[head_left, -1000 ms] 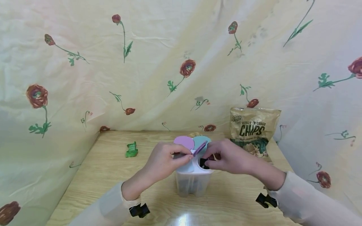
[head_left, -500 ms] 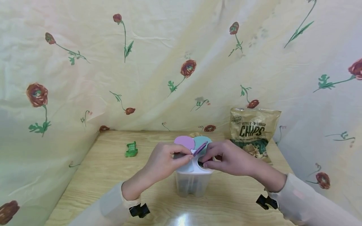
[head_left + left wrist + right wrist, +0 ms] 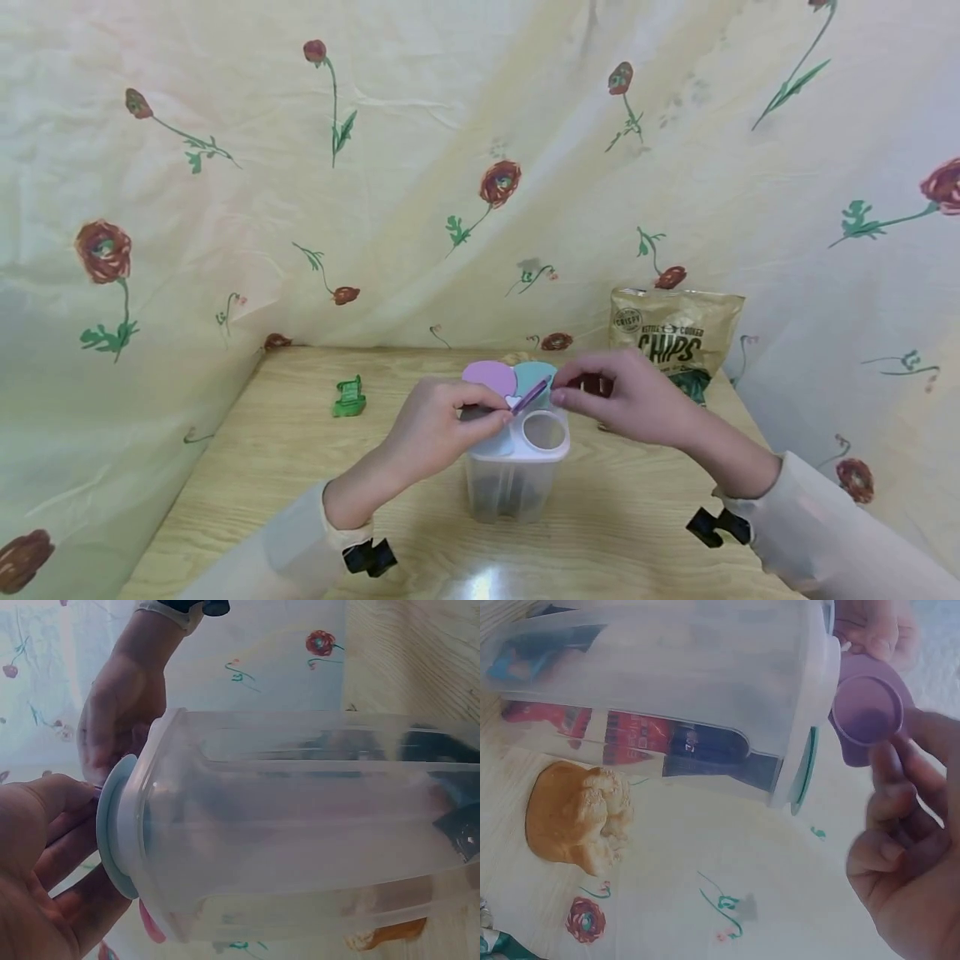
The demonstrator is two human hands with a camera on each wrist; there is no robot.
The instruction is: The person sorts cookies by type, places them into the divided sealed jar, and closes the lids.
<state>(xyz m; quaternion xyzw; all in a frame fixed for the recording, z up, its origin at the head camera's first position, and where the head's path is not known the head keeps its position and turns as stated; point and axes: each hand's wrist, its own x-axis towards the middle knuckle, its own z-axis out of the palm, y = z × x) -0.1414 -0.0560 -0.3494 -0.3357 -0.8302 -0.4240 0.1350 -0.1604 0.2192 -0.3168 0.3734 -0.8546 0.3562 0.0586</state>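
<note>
A clear plastic storage container (image 3: 512, 492) stands upright on the table, with round flip lids on its white top. My left hand (image 3: 450, 421) pinches the raised purple flip lid (image 3: 868, 711) at its front right. The round opening (image 3: 544, 432) below that lid is uncovered. My right hand (image 3: 626, 396) is above and right of the opening, its thumb and index fingertips beside the lid's edge, with nothing seen between them. Whether they touch the lid is unclear. Red and dark blue packets (image 3: 637, 739) show through the container wall; a black packet (image 3: 461, 829) shows in the left wrist view.
A gold chips bag (image 3: 678, 329) stands at the back right. A small green wrapped item (image 3: 349, 397) lies on the left of the table. Behind the container sits a tan, lumpy object (image 3: 577, 817). A flowered cloth (image 3: 405, 208) hangs behind the table.
My right hand had a black packet at the opening, pushed it down inside, then lifted out and moved up and right. My left hand still holds the purple lid raised.
</note>
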